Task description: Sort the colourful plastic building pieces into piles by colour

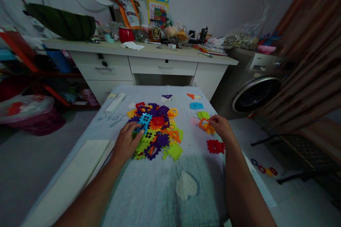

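Note:
A mixed pile of toothed plastic building pieces [157, 122] in purple, red, yellow, green, orange and blue lies on the cloth-covered table. At the pile's left side my left hand [128, 139] curls its fingers and thumb around a blue toothed piece [145, 119]. Over on the right, my right hand [220, 126] pinches an orange toothed piece [204, 124] at its edge. Beside it lies a lime green piece [203, 115]. Red pieces [215, 146] are nearer me, below the right hand. Farther back sit blue pieces [196, 105], an orange-red triangle [190, 96] and a purple triangle [167, 96].
White boards [77, 181] lie along the table's left side, with a small white bar [115, 103] farther back. Behind stands a white desk [165, 64] carrying a watermelon [62, 22] and jars. A washing machine [255, 81] and a black-framed chair [306, 152] are at the right.

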`<act>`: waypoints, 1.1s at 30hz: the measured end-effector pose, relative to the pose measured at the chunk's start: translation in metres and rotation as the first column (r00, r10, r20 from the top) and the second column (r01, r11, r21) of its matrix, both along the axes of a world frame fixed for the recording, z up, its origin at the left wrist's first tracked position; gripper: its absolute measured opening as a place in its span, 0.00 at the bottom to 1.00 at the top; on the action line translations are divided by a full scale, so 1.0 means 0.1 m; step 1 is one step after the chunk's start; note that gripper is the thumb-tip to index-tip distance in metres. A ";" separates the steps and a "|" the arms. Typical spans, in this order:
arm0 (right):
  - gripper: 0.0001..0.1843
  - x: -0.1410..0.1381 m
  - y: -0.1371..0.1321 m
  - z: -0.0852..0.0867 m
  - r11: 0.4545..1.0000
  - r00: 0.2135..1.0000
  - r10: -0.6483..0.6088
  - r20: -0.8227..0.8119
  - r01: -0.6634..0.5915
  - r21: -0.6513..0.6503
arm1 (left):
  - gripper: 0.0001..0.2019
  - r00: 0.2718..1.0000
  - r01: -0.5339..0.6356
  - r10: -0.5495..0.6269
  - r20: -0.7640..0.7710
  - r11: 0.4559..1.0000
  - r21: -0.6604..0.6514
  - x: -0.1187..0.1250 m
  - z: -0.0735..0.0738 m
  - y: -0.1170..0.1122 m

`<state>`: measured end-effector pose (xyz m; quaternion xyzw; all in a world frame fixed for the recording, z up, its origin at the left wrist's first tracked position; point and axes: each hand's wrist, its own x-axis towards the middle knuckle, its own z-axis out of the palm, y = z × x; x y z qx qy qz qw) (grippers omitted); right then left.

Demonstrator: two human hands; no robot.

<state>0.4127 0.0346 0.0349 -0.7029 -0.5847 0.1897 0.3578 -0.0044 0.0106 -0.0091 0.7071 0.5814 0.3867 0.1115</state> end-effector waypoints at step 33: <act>0.07 -0.40 1.69 0.09 0.981 0.988 -0.105 -0.117 0.122 0.148 | 0.16 0.988 -0.104 0.108 -0.106 0.994 0.045 0.02 -0.02 -0.01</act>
